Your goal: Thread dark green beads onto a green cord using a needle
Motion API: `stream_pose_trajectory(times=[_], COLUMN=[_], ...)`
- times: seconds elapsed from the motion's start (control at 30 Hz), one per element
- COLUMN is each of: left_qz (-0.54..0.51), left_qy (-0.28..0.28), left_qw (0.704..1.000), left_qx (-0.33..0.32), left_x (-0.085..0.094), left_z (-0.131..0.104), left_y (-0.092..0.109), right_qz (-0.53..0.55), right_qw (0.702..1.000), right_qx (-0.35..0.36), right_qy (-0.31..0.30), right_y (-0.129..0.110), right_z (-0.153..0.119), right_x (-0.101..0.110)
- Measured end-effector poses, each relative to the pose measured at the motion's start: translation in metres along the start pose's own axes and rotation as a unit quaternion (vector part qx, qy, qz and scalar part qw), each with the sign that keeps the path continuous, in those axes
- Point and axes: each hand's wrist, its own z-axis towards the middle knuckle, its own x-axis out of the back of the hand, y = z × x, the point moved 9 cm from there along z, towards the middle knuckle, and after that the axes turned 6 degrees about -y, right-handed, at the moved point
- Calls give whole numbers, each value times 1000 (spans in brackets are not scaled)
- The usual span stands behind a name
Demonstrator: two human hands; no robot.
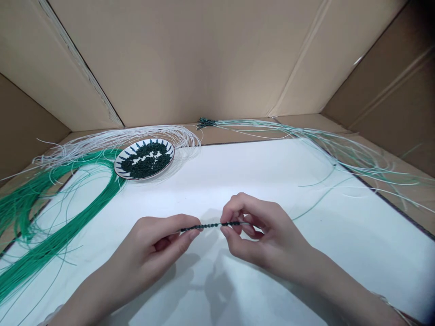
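Note:
A thin string of dark green beads (210, 225) stretches nearly level between my two hands, above the white board. My left hand (159, 242) pinches its left part between thumb and forefinger, with a short beaded end sticking out behind the fingertips. Around the right part, the thumb and forefinger of my right hand (260, 228) are closed. A little bare strand shows between the beads near the right fingertips. From behind my right hand a thin green strand (314, 206) runs up and to the right.
A patterned plate (119, 166) holds loose dark beads (146, 167). Bundles of green strands (98, 203) and white strands (136, 132) lie at left. Strands with beaded ends (206, 122) lie along the back and right. Cardboard walls (204, 59) enclose the white board (238, 167).

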Motion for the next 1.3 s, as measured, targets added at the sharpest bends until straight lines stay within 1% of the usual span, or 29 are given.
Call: stream_pose_trajectory(times=[0.13, 0.3, 0.4, 0.5, 0.7, 0.77, 0.9, 1.03, 1.2, 1.3], left_qz=[5, 11, 11, 15, 4, -2, -16, -25, -38, -35], left_qy=[-4, 2, 8, 28, 127, 144, 166, 191, 188, 184], left_qw=[1000, 1000, 1000, 999, 991, 989, 984, 980, 979, 980], left_qx=[3, -15, -10, -4, -38, -47, -57, -56, -65, -68], left_x=[-1, -2, -1, 1, 8, 8, 8, 10, 8, 8], left_z=[-1, -2, -3, -3, -9, -10, -11, -15, -16, -15], left_y=[0, 2, 1, 0, 10, 15, 21, 19, 16, 17], right_qz=[-18, -49, -55, -51, -45, -46, -47, -47, -44, -35], right_qw=[1000, 998, 998, 998, 999, 999, 999, 999, 999, 999], right_qx=[11, 38, 37, 29, 13, 10, 16, 14, 8, 14], right_qy=[6, 21, 21, 17, 6, 7, 10, 10, 6, 15], right_y=[-3, -6, -5, -4, -2, -2, -6, -7, -3, -3], right_z=[1, -1, -2, -2, -2, -2, 0, 0, -2, -3], right_x=[0, 1, 2, 2, 0, 0, 0, 0, -1, 0])
